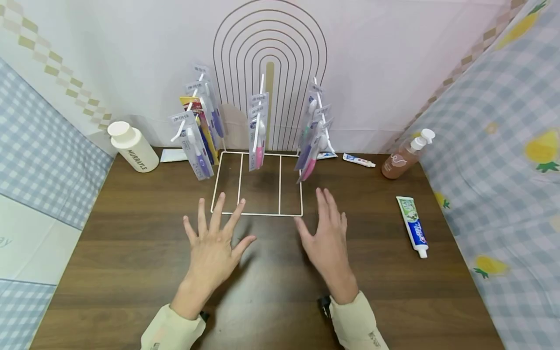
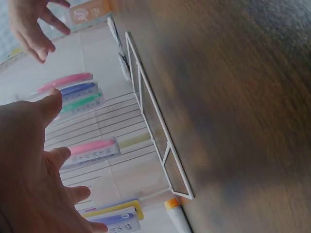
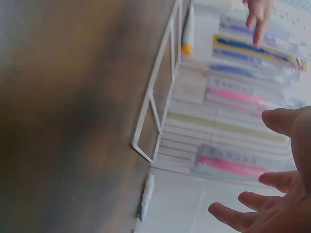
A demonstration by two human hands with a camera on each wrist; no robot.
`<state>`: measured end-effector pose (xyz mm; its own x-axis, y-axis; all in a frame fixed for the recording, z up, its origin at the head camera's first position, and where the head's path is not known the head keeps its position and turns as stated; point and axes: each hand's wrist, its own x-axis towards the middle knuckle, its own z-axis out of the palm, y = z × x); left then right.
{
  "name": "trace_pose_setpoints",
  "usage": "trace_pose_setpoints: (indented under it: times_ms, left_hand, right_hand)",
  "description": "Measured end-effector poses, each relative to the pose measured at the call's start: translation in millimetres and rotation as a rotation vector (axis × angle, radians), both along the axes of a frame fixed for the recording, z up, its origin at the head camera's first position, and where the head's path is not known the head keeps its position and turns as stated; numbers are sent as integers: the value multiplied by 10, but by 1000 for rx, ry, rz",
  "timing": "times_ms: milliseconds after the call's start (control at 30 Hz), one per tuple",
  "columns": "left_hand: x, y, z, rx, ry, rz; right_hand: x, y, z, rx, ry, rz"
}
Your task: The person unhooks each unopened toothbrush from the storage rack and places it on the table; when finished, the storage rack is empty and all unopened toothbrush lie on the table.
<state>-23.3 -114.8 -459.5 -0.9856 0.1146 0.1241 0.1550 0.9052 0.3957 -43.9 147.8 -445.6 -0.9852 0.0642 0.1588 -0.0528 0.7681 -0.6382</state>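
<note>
Both hands hover with fingers spread over a brown wooden table (image 1: 131,272) and hold nothing. My left hand (image 1: 215,236) is just in front of the left front corner of a white wire rack (image 1: 258,214); my right hand (image 1: 327,228) is off its right front corner. Packaged toothbrushes hang on the rack in three groups: left (image 1: 199,131), middle (image 1: 258,131) and right (image 1: 312,138). The left wrist view shows my left hand (image 2: 29,165) spread, with the rack base (image 2: 155,121) beyond it. In the right wrist view, my right hand (image 3: 272,204) is open near a pink toothbrush pack (image 3: 233,165).
A white bottle (image 1: 131,146) stands at the back left. A brown pump bottle (image 1: 404,155) and a small tube (image 1: 358,160) are at the back right. A green and blue toothpaste tube (image 1: 413,226) lies on the right. Cloth-covered walls close in three sides.
</note>
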Motion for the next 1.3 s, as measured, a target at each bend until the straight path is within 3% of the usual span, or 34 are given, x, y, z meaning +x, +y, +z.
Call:
trace_pose_setpoints:
  times_ms: [233,367,533,967,1300]
  left_hand:
    - [17,-6,20,10,-26,13]
    - [29,-21,29,13,-36,22]
    - [44,-41,30,13,-53,35]
    - [67,-84,17,0,-69,51]
    - [42,-103,-16,2,-63,50]
  right_hand:
    - [-399,80,243,-186,106,-36]
    - [-629,74,358,-224,171,-35]
    - [-802,23,458,-232,179,-33]
    - [-934,-70,424,-267,172,-87]
    - [-954,-21,387,-399,222,-63]
